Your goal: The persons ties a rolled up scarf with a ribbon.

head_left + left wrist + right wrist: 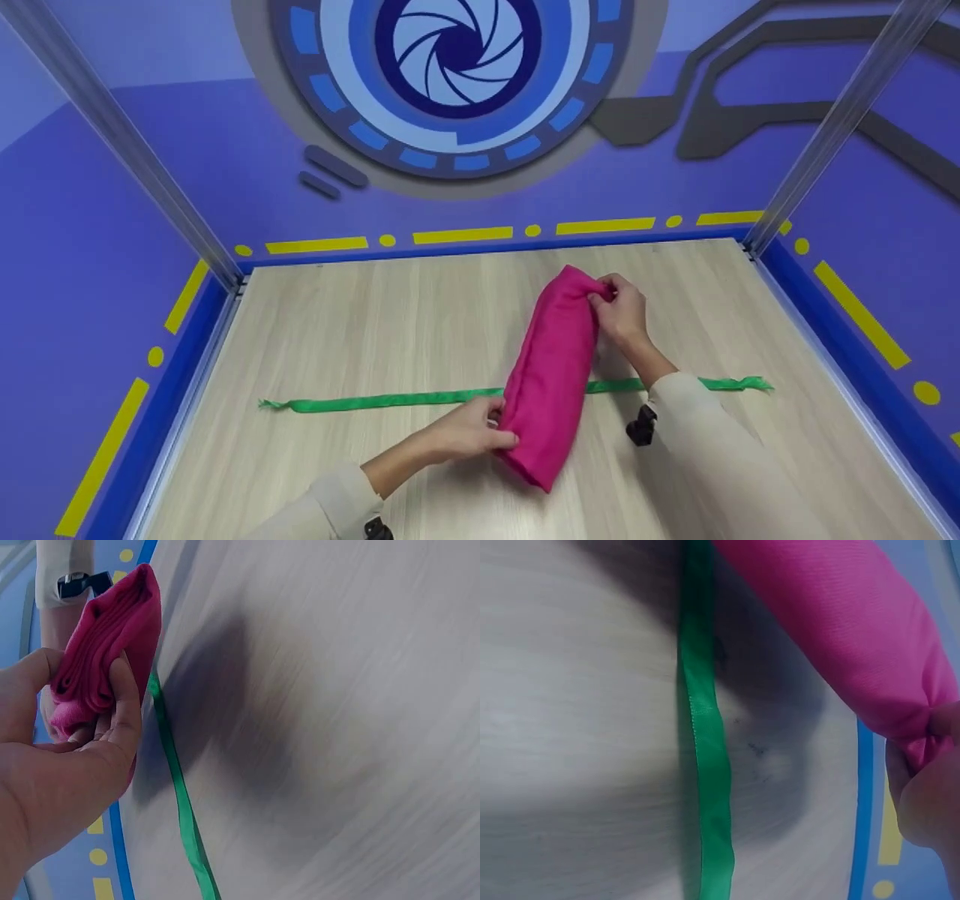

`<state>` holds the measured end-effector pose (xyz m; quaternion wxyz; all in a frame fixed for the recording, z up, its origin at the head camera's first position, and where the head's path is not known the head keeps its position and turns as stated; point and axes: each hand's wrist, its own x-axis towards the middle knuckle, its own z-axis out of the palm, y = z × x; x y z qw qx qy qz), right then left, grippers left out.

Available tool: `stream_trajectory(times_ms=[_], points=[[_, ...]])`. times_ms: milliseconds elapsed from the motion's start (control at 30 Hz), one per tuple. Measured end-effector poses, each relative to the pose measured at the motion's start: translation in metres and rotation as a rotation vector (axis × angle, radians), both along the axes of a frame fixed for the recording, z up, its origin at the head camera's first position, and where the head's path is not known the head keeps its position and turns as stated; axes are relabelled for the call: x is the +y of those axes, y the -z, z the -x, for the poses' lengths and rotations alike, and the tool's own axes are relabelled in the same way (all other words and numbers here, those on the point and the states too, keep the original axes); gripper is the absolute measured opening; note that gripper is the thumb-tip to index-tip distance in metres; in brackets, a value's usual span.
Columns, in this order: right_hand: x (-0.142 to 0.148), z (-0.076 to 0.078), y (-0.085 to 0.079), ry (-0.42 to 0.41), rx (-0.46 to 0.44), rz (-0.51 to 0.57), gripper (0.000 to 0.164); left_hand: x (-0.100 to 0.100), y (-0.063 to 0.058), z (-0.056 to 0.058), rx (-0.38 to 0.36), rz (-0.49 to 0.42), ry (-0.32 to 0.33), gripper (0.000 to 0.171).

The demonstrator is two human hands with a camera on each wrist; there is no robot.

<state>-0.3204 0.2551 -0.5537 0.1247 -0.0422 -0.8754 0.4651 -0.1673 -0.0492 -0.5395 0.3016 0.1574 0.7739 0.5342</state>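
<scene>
Pretty basic setup, a pale wood-grain tabletop with a green ribbon stretched across it, kinda frayed at both ends.

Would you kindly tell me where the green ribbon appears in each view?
Head: green ribbon crosses the lower half, partly hidden by the pink cloth.
Left wrist: green ribbon slants down to the bottom edge, left of centre.
Right wrist: green ribbon runs top to bottom near the middle.
Shared landmark: the pink cloth.
</scene>
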Motion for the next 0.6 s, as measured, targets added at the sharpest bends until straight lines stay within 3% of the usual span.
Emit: stream_trajectory(times_ms=[333,600], points=[[-0.013,-0.002,0.006,-0.040,0.026,0.008,0.013,0.007,0.006,-0.018,-0.025,-0.016,0.003,0.026],[-0.018,-0.003,0.010,-0.032,0.035,0.019,0.012,0.012,0.012,-0.026,-0.041,-0.022,-0.021,0.025]])
